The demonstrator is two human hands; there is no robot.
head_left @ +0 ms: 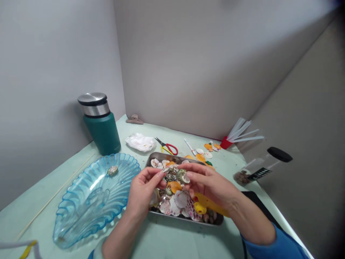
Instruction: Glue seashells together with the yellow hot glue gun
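A metal tray point(161, 157) full of mixed seashells point(178, 201) lies in front of me. Both hands hover over it, fingertips meeting at its middle. My left hand point(144, 190) pinches thumb and fingers together on a small shell among the pile. My right hand point(210, 183) has its fingers curled, its tips touching a small pale shell point(185, 178). To the left stands a blue scalloped glass dish point(91, 201) with one small shell point(113, 169) in it.
A green flask point(101, 124) with a steel lid stands at the back left. Behind the tray lie a white cloth point(140, 141), red-handled scissors point(167, 146), loose orange shells point(205, 153), white sticks in a red holder point(237, 135) and a black-lidded clear jar point(258, 167).
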